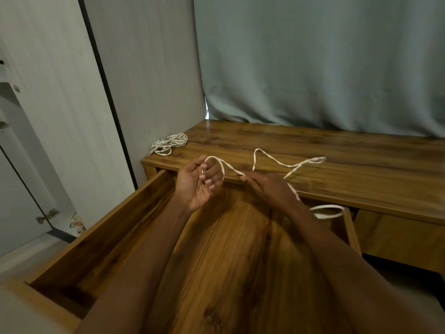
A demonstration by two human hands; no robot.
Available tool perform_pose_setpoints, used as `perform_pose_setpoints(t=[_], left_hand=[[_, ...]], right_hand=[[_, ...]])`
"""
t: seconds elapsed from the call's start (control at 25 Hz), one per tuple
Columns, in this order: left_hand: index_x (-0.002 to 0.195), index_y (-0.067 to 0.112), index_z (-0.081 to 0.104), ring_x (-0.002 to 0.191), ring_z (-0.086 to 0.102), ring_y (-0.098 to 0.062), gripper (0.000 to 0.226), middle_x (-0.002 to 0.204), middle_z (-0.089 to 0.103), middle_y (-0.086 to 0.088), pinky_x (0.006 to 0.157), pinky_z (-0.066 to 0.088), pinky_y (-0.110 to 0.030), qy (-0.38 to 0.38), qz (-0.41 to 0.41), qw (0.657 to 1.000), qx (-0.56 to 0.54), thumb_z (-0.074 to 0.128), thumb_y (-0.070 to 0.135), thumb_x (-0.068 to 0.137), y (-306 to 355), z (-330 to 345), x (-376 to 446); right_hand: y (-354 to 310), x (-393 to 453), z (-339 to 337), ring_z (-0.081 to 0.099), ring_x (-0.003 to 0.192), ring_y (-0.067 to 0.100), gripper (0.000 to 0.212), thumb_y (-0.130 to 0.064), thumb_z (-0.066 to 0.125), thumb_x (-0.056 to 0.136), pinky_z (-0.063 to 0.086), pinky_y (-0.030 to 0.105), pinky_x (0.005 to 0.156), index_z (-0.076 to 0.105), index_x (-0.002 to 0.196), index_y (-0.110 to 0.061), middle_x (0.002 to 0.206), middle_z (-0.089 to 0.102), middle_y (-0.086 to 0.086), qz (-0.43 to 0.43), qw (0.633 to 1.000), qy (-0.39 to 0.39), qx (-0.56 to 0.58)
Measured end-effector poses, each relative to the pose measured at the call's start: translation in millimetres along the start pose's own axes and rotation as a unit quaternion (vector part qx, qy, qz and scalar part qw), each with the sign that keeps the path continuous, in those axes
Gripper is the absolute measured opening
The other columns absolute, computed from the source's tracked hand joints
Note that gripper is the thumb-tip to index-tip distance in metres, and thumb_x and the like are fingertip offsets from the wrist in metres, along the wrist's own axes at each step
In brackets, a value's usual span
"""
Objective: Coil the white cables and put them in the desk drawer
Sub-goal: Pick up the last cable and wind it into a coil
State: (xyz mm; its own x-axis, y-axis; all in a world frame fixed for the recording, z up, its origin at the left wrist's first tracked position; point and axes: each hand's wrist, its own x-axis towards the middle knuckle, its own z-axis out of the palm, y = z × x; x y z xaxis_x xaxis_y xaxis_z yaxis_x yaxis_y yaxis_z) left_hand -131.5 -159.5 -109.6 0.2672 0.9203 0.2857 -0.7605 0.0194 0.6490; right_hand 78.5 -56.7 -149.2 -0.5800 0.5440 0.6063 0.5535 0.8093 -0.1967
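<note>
A long white cable (272, 159) runs in loose bends over the front of the wooden desk (337, 165). My left hand (199, 182), palm up with fingers curled, holds one end looped over its fingers. My right hand (269, 186) pinches the same cable a little to the right, above the desk's front edge. Behind that hand the cable drops in a loop (328, 211) by the drawer's right wall. The desk drawer (101, 232) is pulled wide open beneath both forearms. A second white cable (169, 143) lies coiled on the desk's far left corner.
A grey-green curtain (313, 63) hangs behind the desk. A pale cabinet panel (60, 104) stands to the left of the drawer. The drawer's wooden floor (228, 261) shows between my arms.
</note>
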Motion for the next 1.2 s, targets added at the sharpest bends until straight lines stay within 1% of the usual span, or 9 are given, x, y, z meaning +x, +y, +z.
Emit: perform_pose_setpoints(t=[0.12, 0.24, 0.4, 0.56, 0.68, 0.8, 0.88, 1.0, 1.2], left_hand=[[0.068, 0.017, 0.043, 0.051, 0.033, -0.013, 0.034, 0.054, 0.034, 0.002, 0.053, 0.029, -0.026, 0.103, 0.142, 0.983, -0.053, 0.033, 0.025, 0.1, 1, 3, 1], [0.072, 0.017, 0.046, 0.052, 0.036, -0.013, 0.034, 0.057, 0.037, 0.001, 0.057, 0.033, -0.029, 0.256, 0.249, 0.934, -0.027, 0.035, 0.028, 0.102, 2, 0, 4], [0.08, 0.017, 0.05, 0.055, 0.043, -0.009, 0.035, 0.062, 0.046, 0.002, 0.057, 0.036, -0.026, 0.427, 0.245, 0.823, 0.284, 0.034, 0.032, 0.106, 1, -11, 6], [0.088, 0.01, 0.056, 0.072, 0.053, -0.015, 0.042, 0.08, 0.056, -0.003, 0.065, 0.043, -0.032, 0.33, 0.168, 0.644, 0.67, 0.031, 0.037, 0.107, -11, -30, 1], [0.081, 0.004, 0.059, 0.085, 0.06, -0.029, 0.051, 0.085, 0.062, -0.014, 0.074, 0.042, -0.036, 0.233, 0.058, 0.591, 0.77, 0.03, 0.036, 0.107, -17, -21, 3], [0.062, 0.011, 0.061, 0.063, 0.059, -0.021, 0.069, 0.061, 0.061, -0.006, 0.066, 0.039, -0.031, 0.204, -0.091, 0.64, 0.735, 0.025, 0.051, 0.105, -19, 0, 7], [0.056, 0.014, 0.049, 0.041, 0.035, -0.016, 0.07, 0.043, 0.04, 0.001, 0.049, 0.028, -0.028, 0.158, -0.184, 0.751, 0.613, 0.023, 0.059, 0.102, -13, 3, 4], [0.063, 0.017, 0.036, 0.044, 0.017, -0.011, 0.05, 0.047, 0.022, 0.004, 0.046, 0.014, -0.027, 0.036, -0.247, 0.916, 0.313, 0.034, 0.045, 0.104, 3, 2, -5], [0.066, 0.016, 0.039, 0.047, 0.024, -0.01, 0.043, 0.05, 0.025, 0.004, 0.048, 0.023, -0.025, -0.084, -0.145, 0.985, 0.042, 0.028, 0.029, 0.105, 2, 16, -7]], right_hand=[[-15, 2, 19, 0.07, 0.092, 0.029, 0.05, -0.061, 0.027, 0.1, 0.051, 0.037, 0.071, 0.06, 0.127, -0.034, 0.102, 0.075, 0.006, -0.033, 0.997, -0.048, -0.043], [-36, 3, 34, 0.07, 0.076, 0.033, 0.044, -0.055, 0.032, 0.1, 0.048, 0.036, 0.059, 0.063, 0.106, -0.024, 0.084, 0.074, 0.01, -0.119, 0.988, -0.06, -0.076], [-47, 6, 24, 0.066, 0.056, 0.029, 0.03, -0.045, 0.045, 0.094, 0.029, 0.026, 0.047, 0.064, 0.085, -0.023, 0.066, 0.07, 0.005, -0.172, 0.975, 0.011, -0.141], [-38, 11, 9, 0.069, 0.065, 0.02, 0.036, -0.047, 0.041, 0.1, 0.04, 0.026, 0.047, 0.07, 0.089, -0.027, 0.079, 0.073, -0.005, -0.188, 0.966, 0.054, -0.169], [-25, 11, -2, 0.067, 0.067, 0.016, 0.038, -0.053, 0.045, 0.101, 0.044, 0.027, 0.047, 0.071, 0.089, -0.028, 0.083, 0.072, -0.007, -0.185, 0.963, 0.098, -0.168], [-14, 10, -8, 0.066, 0.061, 0.018, 0.035, -0.057, 0.052, 0.096, 0.038, 0.027, 0.044, 0.07, 0.088, -0.029, 0.078, 0.07, -0.006, -0.172, 0.958, 0.131, -0.187], [-6, 10, -11, 0.064, 0.055, 0.02, 0.044, -0.062, 0.046, 0.094, 0.036, 0.027, 0.044, 0.068, 0.08, -0.027, 0.071, 0.068, -0.005, -0.145, 0.964, 0.12, -0.187], [8, 7, -14, 0.066, 0.058, 0.02, 0.057, -0.067, 0.033, 0.097, 0.031, 0.026, 0.049, 0.067, 0.08, -0.025, 0.07, 0.07, -0.004, -0.087, 0.976, 0.094, -0.178], [-17, 9, 3, 0.069, 0.062, 0.027, 0.042, -0.047, 0.038, 0.1, 0.035, 0.028, 0.051, 0.069, 0.112, -0.021, 0.075, 0.073, 0.003, -0.055, 0.982, 0.051, -0.173]])
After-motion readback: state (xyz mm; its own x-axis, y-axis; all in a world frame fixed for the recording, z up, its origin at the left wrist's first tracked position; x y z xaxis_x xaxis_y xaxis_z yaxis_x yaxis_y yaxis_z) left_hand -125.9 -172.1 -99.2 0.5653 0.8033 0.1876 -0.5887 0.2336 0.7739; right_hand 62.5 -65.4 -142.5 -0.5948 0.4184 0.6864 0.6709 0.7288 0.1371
